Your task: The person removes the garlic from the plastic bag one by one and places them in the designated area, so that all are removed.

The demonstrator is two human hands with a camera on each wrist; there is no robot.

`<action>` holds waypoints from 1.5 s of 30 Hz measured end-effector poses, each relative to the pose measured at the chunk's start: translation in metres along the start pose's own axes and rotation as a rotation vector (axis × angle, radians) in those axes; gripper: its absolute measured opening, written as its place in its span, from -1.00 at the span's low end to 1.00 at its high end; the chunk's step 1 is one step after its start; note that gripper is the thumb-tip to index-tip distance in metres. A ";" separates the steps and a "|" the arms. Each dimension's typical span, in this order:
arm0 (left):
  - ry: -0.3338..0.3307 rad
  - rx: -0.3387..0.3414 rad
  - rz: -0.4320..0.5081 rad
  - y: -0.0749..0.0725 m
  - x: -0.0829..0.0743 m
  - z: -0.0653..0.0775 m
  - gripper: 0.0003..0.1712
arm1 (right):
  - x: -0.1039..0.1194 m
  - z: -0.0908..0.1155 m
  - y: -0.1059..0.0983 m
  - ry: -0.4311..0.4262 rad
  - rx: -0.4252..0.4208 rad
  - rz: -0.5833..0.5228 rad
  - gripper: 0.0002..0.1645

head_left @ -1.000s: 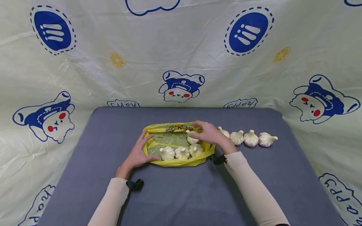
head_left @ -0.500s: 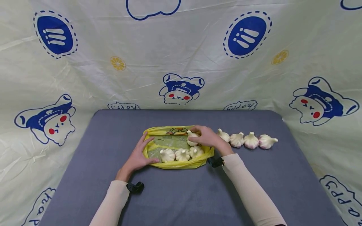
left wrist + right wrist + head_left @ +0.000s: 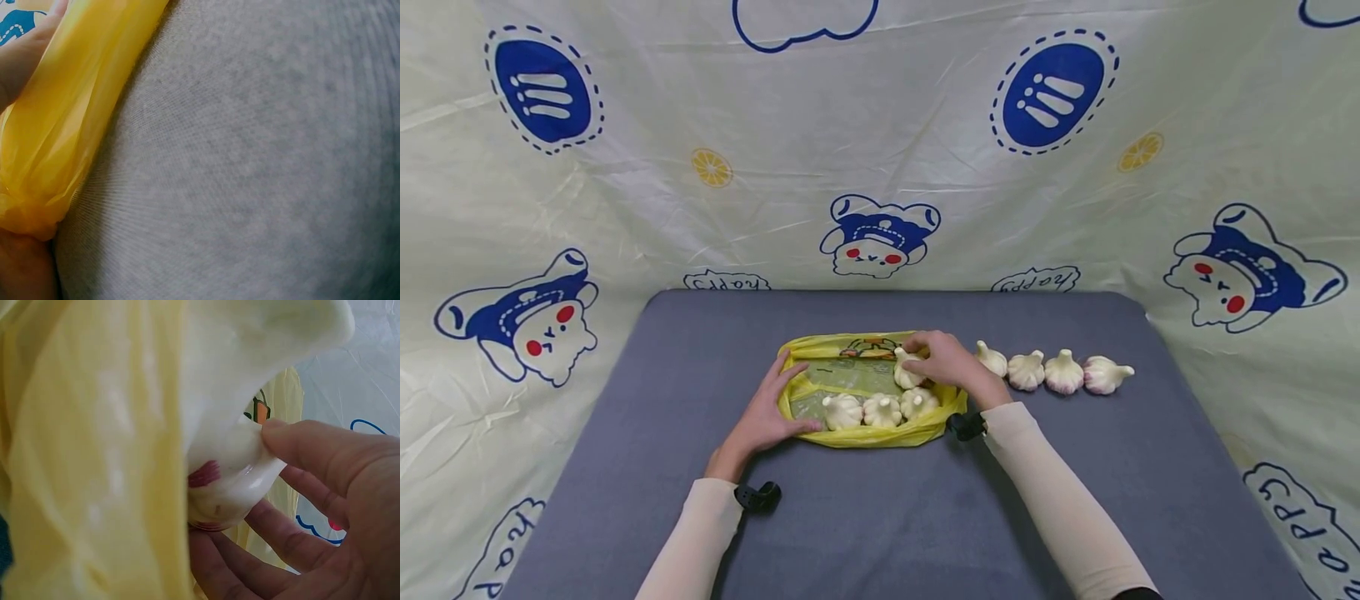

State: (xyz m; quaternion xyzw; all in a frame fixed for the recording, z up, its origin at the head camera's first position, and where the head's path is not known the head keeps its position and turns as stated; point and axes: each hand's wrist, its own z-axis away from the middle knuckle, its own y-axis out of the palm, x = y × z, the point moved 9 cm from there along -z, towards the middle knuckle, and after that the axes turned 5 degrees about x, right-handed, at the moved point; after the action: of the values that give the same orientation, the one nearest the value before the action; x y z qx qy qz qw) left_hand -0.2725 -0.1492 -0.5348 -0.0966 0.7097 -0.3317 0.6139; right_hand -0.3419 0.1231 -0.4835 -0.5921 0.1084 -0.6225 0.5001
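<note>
A yellow plastic bag (image 3: 868,437) lies with its mouth spread wide on the table. My left hand (image 3: 765,417) grips its left end, thumb over the near rim and fingers at the far side; the left wrist view shows the thumb against the yellow film (image 3: 94,81). Inside the bag's right part, my right hand (image 3: 953,364) holds a garlic bulb (image 3: 907,372). The right wrist view has thumb and fingers around this bulb (image 3: 228,487), partly hidden behind another bulb and the bag wall. Three more garlic bulbs (image 3: 882,410) line the bag's near side.
Several garlic bulbs (image 3: 1063,372) stand in a row to the right of the bag, the last one lying on its side. Grey cloth covers the table (image 3: 865,525). A printed white sheet (image 3: 760,225) hangs behind the table's far edge.
My right hand has shifted slightly at the bag's right side, and more of the bulb it holds now shows. The left hand stays on the bag's left end.
</note>
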 end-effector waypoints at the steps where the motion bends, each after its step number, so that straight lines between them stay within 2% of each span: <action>1: 0.001 -0.001 0.000 0.000 0.000 0.000 0.16 | 0.000 0.000 0.000 0.003 -0.004 0.004 -0.51; 8: 0.007 0.000 -0.002 0.000 -0.001 0.000 0.16 | 0.008 0.008 -0.008 -0.021 -0.049 -0.012 -0.51; 15: 0.003 -0.003 0.001 -0.001 -0.001 0.001 0.16 | 0.014 0.030 -0.025 -0.025 -0.160 -0.173 -0.50; 22: -0.005 -0.004 -0.002 -0.001 -0.001 0.000 0.16 | 0.013 0.054 -0.036 -0.040 -0.246 -0.215 -0.49; 33: -0.011 0.001 -0.009 0.000 0.001 0.000 0.15 | 0.001 0.088 -0.046 -0.071 -0.336 -0.273 -0.50; 41: -0.010 0.006 -0.012 0.000 0.000 0.000 0.15 | -0.017 0.114 -0.055 -0.040 -0.384 -0.301 -0.50; 45: -0.011 0.005 -0.007 0.000 0.000 0.001 0.15 | -0.027 0.126 -0.057 -0.006 -0.407 -0.272 -0.48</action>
State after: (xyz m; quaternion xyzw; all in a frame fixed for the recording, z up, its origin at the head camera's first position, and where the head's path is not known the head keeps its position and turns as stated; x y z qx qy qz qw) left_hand -0.2721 -0.1498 -0.5346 -0.0994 0.7052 -0.3354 0.6167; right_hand -0.2690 0.2279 -0.4238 -0.6916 0.1495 -0.6477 0.2824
